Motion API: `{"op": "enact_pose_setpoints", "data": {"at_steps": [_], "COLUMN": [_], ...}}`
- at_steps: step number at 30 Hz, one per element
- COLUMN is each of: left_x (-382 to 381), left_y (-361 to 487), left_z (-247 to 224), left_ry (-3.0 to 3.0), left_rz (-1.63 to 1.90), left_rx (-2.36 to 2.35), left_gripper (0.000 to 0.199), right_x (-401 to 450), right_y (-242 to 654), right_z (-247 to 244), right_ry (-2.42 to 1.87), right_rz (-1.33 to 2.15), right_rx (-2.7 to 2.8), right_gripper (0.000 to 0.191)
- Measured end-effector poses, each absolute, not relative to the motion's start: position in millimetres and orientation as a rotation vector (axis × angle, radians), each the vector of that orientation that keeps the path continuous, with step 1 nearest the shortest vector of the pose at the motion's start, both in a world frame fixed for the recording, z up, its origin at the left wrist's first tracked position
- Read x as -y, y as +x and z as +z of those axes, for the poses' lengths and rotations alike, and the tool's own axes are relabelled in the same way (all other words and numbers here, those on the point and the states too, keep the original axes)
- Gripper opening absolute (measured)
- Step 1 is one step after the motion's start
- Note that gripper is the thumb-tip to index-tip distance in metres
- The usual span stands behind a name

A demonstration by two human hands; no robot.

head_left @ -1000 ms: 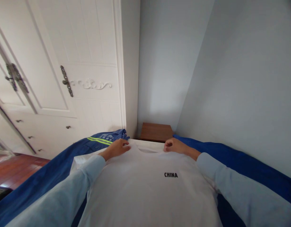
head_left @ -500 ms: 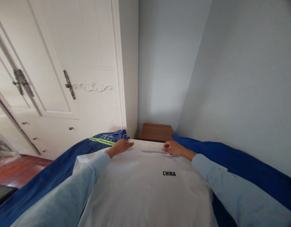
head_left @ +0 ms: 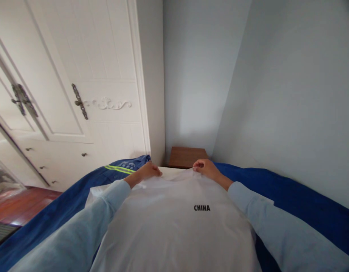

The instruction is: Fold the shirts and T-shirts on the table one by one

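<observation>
A white T-shirt (head_left: 174, 223) with black CHINA lettering lies spread out, its collar at the far end. My left hand (head_left: 148, 172) is closed on the shirt's cloth at the left of the collar. On the collar's right side, my right hand (head_left: 206, 168) pinches the cloth between thumb and fingers and lifts it slightly. The shirt's lower part runs out of view at the bottom.
Blue cloth (head_left: 259, 181) lies under and beside the shirt. A dark blue garment (head_left: 117, 172) with a yellow-green stripe is at the left. Beyond stands a brown wooden piece (head_left: 188, 155), with a white wardrobe (head_left: 112, 60) at left and grey walls (head_left: 290, 87) behind.
Both hands have closed on the shirt beside its collar. The collar cloth is now raised and pulled up between them. The view has shifted slightly.
</observation>
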State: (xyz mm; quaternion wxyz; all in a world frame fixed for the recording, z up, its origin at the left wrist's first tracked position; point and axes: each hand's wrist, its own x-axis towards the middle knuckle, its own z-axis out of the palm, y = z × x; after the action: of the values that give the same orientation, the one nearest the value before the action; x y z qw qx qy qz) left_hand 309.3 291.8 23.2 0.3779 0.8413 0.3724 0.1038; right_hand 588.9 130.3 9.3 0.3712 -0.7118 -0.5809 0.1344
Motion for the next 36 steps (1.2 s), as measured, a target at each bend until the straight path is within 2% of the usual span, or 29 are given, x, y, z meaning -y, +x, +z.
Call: {"op": "enact_pose_setpoints", "data": {"at_steps": [5,9,12,15,18,22,25,31,36], "left_x": [-270,-259,-256,-250,-242,-239,-239,-203,-151], "left_y": [314,311,304,296,291,289,290,307,333], "left_z": [22,5,-10,-22,-31,-35,-33,3,30], "left_ry": [2.553,2.729,2.864,2.952,2.953,2.924,2.948,2.716,1.995], "left_rz": [0.765,0.798,0.703,0.435,0.191,0.130,0.224,0.740,0.576], "left_rx": [-1.211,-1.173,-0.956,-0.765,-0.726,-0.750,-0.732,-0.557,-0.312], "left_gripper": [0.025,0.037,0.038,0.048,0.061,0.067,0.062,0.033,0.029], "right_x": [-134,-128,-116,-100,-82,-57,-39,-21,-23], "right_y": [585,582,581,578,574,565,554,526,516], "right_z": [-5,-10,-6,-2,-5,-8,0,23,14], "right_ry": [-1.881,-1.897,-1.843,-1.807,-1.756,-1.645,-1.586,-1.376,-1.221], "right_rz": [0.159,0.095,-0.025,-0.026,0.036,0.093,0.163,0.099,-0.139], "right_rx": [1.450,1.504,1.610,1.682,1.710,1.694,1.642,1.772,1.922], "right_gripper": [0.014,0.022,0.026,0.020,0.014,0.010,0.009,0.028,0.028]}}
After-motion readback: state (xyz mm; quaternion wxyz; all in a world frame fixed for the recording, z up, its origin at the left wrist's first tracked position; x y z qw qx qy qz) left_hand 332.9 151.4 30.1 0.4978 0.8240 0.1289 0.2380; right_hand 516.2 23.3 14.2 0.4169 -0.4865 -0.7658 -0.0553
